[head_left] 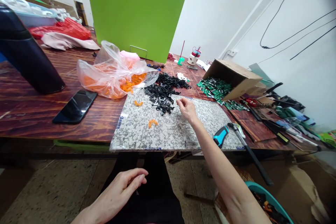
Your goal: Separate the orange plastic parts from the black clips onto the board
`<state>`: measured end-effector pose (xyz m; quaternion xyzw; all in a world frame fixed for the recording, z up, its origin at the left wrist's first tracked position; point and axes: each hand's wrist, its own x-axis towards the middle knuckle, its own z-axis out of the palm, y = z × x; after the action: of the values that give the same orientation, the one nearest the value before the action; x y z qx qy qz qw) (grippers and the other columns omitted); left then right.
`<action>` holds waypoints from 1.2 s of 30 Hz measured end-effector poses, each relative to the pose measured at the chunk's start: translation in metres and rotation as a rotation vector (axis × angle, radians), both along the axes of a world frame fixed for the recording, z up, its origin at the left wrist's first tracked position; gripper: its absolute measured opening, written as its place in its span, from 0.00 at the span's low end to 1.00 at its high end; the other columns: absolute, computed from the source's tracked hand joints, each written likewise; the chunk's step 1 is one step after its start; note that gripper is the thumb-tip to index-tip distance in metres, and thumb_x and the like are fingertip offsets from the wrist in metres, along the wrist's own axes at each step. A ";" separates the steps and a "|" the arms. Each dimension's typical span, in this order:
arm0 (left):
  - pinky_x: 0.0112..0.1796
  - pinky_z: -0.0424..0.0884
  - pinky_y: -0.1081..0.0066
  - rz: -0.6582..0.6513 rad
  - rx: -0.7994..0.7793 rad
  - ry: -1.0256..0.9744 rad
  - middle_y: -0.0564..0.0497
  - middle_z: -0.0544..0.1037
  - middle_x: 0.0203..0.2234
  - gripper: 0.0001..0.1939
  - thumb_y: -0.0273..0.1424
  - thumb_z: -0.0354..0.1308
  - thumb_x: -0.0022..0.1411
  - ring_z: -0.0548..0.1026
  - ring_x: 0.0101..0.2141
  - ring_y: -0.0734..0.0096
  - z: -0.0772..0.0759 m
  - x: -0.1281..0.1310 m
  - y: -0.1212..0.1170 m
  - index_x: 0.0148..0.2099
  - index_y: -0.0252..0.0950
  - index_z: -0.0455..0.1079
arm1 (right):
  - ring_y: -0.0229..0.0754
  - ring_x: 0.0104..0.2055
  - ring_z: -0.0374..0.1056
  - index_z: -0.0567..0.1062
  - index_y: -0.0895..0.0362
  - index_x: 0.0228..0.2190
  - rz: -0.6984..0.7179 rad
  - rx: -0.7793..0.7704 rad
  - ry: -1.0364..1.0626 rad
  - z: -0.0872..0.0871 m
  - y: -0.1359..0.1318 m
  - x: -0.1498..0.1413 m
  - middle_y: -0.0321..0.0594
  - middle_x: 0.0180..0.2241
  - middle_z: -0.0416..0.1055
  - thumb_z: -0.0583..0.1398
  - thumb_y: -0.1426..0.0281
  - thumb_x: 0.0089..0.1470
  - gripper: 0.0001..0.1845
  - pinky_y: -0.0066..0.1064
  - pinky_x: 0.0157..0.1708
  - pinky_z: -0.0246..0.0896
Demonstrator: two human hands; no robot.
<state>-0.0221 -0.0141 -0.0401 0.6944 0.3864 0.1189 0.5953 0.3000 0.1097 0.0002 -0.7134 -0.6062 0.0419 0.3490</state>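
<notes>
While the left hand (123, 187) hangs nearest, over the lap, its fingers bend toward the thumb; whether they hold anything I cannot tell. Past it, on the speckled slab (136, 138), lie a blue handle (221, 135) at right and two orange pieces (152, 121) at left. The right hand (187, 109) has its fingertips drawn together, contents unclear, just right of the black pieces (162, 92). Farther off stand a plastic bag (98, 71), left, and a box (240, 83) with green pieces (214, 88), right.

Two small, curved plastic pieces (152, 121) are orange, the heaped small plastic parts (164, 91) black, the flat rectangular slab (168, 139) speckled grey and white. Dark grain streaks the reddish-brown wooden table (105, 119).
</notes>
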 end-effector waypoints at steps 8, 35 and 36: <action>0.43 0.69 0.69 0.019 -0.053 -0.034 0.50 0.80 0.37 0.18 0.42 0.48 0.65 0.76 0.41 0.62 -0.006 -0.006 0.001 0.49 0.39 0.72 | 0.40 0.31 0.68 0.77 0.56 0.28 0.059 -0.087 -0.020 -0.007 -0.006 -0.007 0.38 0.28 0.75 0.63 0.73 0.45 0.04 0.31 0.35 0.60; 0.26 0.68 0.76 0.361 -0.473 -0.600 0.48 0.81 0.26 0.13 0.38 0.59 0.60 0.75 0.25 0.72 0.028 0.007 0.014 0.36 0.33 0.77 | 0.39 0.37 0.68 0.71 0.59 0.36 0.788 0.280 -0.018 0.012 -0.131 -0.127 0.45 0.35 0.73 0.56 0.79 0.57 0.06 0.30 0.37 0.66; 0.27 0.68 0.76 0.379 -0.458 -0.580 0.48 0.81 0.27 0.13 0.38 0.59 0.59 0.74 0.26 0.72 0.027 0.006 0.014 0.36 0.33 0.77 | 0.39 0.37 0.68 0.71 0.58 0.36 0.784 0.259 -0.036 0.011 -0.129 -0.124 0.44 0.35 0.73 0.56 0.78 0.57 0.06 0.30 0.38 0.66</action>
<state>-0.0162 0.0000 -0.0127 0.3982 0.3399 0.3280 0.7863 0.1762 -0.0194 0.0113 -0.3790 -0.8384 0.0824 0.3828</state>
